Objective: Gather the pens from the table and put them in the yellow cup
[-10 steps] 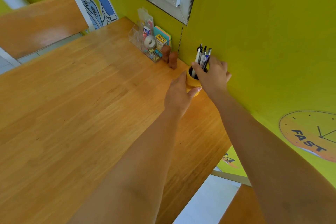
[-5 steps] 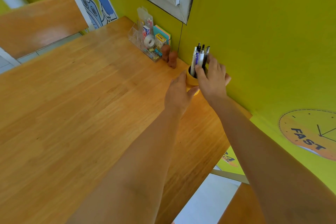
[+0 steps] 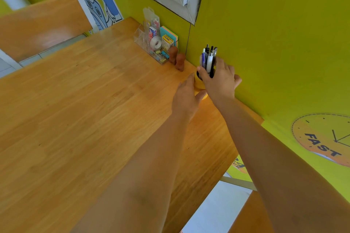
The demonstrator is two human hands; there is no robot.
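A long light-brown wooden table (image 3: 79, 111) ran along a yellow-green wall (image 3: 274, 34). Against that wall stood a clear plastic desk organizer (image 3: 149, 43) holding tape and small boxes, with two small brown figurines (image 3: 177, 58) just beside it. Near the table's far edge sat the small round yellow cup (image 3: 199, 83). The left hand (image 3: 186, 98) curled around the cup's side, gripping it. The right hand (image 3: 219, 79) clasped the bundle of pens (image 3: 208, 58), which stood upright with their lower ends inside the cup.
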